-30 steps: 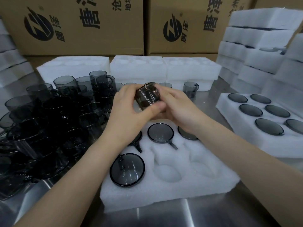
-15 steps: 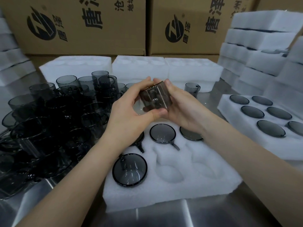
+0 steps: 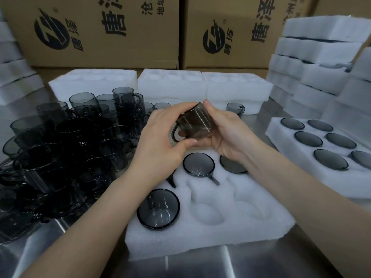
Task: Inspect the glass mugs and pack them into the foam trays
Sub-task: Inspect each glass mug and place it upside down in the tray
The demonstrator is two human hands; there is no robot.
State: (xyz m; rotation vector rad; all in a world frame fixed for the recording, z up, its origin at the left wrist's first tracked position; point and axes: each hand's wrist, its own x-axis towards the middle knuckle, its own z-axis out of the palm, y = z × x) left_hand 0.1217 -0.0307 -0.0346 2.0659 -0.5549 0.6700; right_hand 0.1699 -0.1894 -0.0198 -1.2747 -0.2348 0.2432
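While a foam tray (image 3: 200, 237) lies just below both hands, with two bare pockets nearest the wrists, a heap of dark mugs (image 3: 60, 157) sits outside the left hand (image 3: 160, 143). That hand and the right hand (image 3: 226, 133) each curl fingers and thumb round one mug (image 3: 193, 123), held on its side between them. Over the last second it has been turned, bringing its handle (image 3: 174, 133) round beside the left palm; inspection looks ongoing, packing next.
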